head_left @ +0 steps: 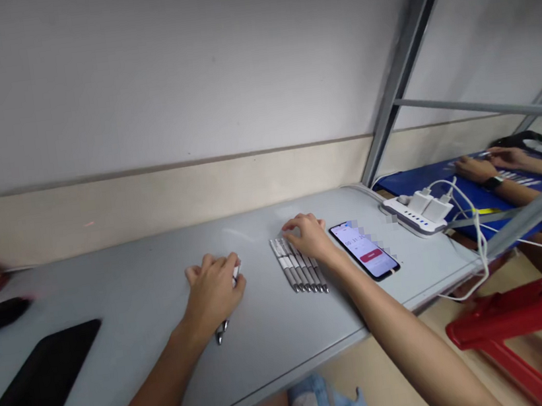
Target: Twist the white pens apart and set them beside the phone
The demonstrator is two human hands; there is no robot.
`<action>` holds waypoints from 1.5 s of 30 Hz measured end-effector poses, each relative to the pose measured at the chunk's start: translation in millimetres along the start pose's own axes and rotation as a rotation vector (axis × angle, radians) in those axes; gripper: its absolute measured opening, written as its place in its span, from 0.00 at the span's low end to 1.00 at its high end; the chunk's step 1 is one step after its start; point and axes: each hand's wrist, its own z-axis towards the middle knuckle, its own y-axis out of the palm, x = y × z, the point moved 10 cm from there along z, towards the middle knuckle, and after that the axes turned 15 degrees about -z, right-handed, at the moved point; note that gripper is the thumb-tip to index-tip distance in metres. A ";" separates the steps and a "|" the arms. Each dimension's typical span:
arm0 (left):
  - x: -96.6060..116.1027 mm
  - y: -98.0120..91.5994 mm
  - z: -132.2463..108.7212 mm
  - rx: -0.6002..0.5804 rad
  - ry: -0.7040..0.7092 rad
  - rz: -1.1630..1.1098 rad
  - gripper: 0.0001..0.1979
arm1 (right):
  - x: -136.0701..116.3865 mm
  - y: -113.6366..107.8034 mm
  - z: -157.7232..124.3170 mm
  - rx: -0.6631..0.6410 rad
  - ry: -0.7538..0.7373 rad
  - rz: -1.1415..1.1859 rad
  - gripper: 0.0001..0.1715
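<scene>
My left hand is palm down on the grey desk, its fingers curled over a couple of pens. Their silver tips stick out below the palm, and a white part shows between the fingers. To the right, several white and grey pens lie side by side in a neat row, silver tips toward me. My right hand is at the far ends of that row. Its fingers are bent, with thumb and forefinger close together; what they hold, if anything, is hidden. A small white bit shows beside its far fingers.
A phone with a lit timer screen lies right of the pens. Beyond it are a white power strip with cables and a metal bed frame. A co-worker's hands rest over a blue surface. A black mat lies left.
</scene>
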 end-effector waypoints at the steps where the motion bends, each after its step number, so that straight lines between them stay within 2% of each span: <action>1: 0.7 1.0 0.4 -0.011 0.000 -0.017 0.06 | -2.0 -0.2 -0.8 0.007 -0.010 0.008 0.10; 4: 2.7 3.4 1.8 -0.020 -0.008 -0.116 0.05 | -16.2 -1.4 -5.6 0.020 -0.105 0.038 0.10; 9: 13.1 1.9 3.6 0.029 0.030 -0.477 0.07 | -62.5 -5.7 -25.5 -0.006 -0.479 0.149 0.18; 12: 16.0 1.3 4.4 0.031 0.065 -0.696 0.09 | -74.9 -4.3 -31.1 -0.074 -0.586 0.254 0.13; 15: 11.9 -0.9 4.7 0.048 0.077 -0.725 0.10 | -66.5 -4.2 -23.0 -0.109 -0.514 0.404 0.10; 20: 12.1 -10.4 4.4 0.122 0.130 -0.398 0.12 | -35.3 -0.5 -7.9 -0.134 -0.247 0.594 0.18; 26: 18.8 -17.2 3.9 0.159 0.195 -0.279 0.12 | -39.5 25.3 -18.6 -0.426 -0.207 0.665 0.30; 34: 24.9 -22.3 1.7 0.205 0.252 -0.120 0.12 | -46.6 36.8 -24.5 -0.587 -0.160 0.885 0.29; 37: 24.7 -25.6 0.1 0.232 0.256 -0.123 0.12 | -53.2 27.5 -25.5 -0.529 -0.226 0.860 0.28; 42: 9.1 -21.2 3.3 0.195 0.184 -0.279 0.11 | -61.3 -8.1 -22.3 -0.144 -0.394 0.602 0.20; 45: 1.0 -17.0 6.5 0.171 0.152 -0.318 0.12 | -59.4 -15.3 -20.8 -0.016 -0.405 0.564 0.13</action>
